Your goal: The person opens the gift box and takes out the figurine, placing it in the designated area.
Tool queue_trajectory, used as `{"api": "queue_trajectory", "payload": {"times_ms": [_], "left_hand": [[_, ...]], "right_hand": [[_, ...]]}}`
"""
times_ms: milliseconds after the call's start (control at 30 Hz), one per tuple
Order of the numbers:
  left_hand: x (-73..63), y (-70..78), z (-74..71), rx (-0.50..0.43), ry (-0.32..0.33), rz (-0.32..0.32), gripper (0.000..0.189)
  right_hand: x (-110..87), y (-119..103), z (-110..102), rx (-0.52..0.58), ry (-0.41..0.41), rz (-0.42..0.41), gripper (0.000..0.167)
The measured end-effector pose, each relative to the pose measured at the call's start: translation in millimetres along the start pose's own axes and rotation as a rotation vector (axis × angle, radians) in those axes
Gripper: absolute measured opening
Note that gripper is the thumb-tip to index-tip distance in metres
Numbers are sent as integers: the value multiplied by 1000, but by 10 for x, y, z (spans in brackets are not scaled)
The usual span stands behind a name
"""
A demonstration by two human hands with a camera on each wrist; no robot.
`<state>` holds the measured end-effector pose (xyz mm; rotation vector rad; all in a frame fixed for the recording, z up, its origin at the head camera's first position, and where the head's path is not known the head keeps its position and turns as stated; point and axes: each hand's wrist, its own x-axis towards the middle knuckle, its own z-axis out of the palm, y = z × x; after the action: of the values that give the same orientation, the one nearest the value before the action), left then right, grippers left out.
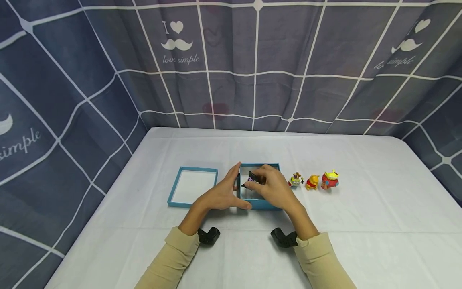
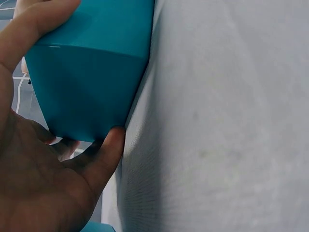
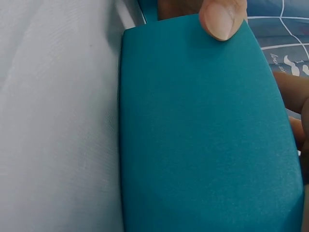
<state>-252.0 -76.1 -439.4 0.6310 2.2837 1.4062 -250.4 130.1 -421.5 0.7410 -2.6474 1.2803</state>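
Observation:
A teal open-topped box point(image 1: 266, 205) with a pale inside stands on the white table. My left hand point(image 1: 221, 196) holds its left side, thumb at the near corner and fingers toward the far side. In the left wrist view, the fingers point(image 2: 107, 157) touch the box's end wall near the table. My right hand point(image 1: 273, 188) reaches into the box and pinches a small black-and-purple figurine point(image 1: 251, 177), partly hidden by the fingers. Whether the figurine touches the box floor I cannot tell. The right wrist view shows mostly the box's near wall point(image 3: 203, 121), with the left thumb on its corner.
Left of the box lies a teal-rimmed lid point(image 1: 193, 186), its white inside facing up. To the right stand three small figurines: a green-and-white one point(image 1: 296, 180), a yellow-and-red bear point(image 1: 312, 182) and a red one with a green head point(image 1: 330, 180). Patterned grey curtains point(image 1: 231, 92) surround the table.

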Motion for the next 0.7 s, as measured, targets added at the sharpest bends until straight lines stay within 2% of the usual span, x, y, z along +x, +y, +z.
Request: {"api": "queue_trajectory", "payload": {"times_ms": [167,300,533,700], "left_hand": [[3,-13,0,-6,2,0,127],[6,-16,1,-1,9,-1,127],[-1,4,6,7,8,8,126],[3,9,-1,4,7,18,126]], "right_hand": [[-25,-29,13,118,88,49,27],[-42,-28,10,190,140,69,27],[-46,-16,-14,232,111,76,30],[-44,-15,-18,295,114,91,26]]}}
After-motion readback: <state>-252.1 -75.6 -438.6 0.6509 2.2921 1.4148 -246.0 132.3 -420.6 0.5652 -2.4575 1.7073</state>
